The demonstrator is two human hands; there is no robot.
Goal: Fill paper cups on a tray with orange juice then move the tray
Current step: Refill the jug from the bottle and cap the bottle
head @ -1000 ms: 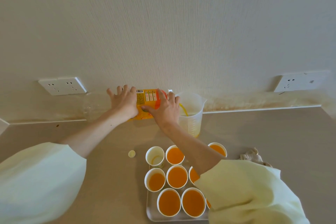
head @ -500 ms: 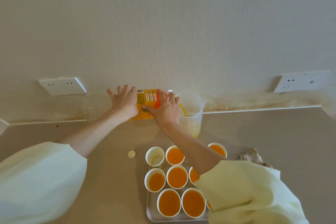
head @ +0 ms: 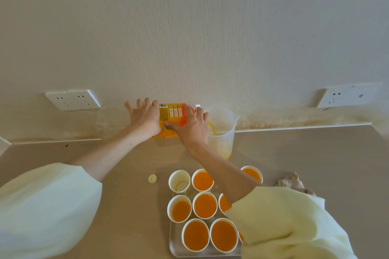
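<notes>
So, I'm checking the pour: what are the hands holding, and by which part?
Both hold the juice carton, tipped toward the measuring jug: the left hand holds its bottom end, the right hand its spout end.

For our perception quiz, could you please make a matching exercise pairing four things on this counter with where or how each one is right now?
Things:
1 juice carton
2 clear measuring jug
3 small yellow cap
4 crumpled cloth

States:
A lies left of the tray
B lies right of the tray
C held tipped by the left hand and right hand
D stands near the wall, catching a stream of juice

Pairs: 1-C; 2-D; 3-A; 4-B
</notes>
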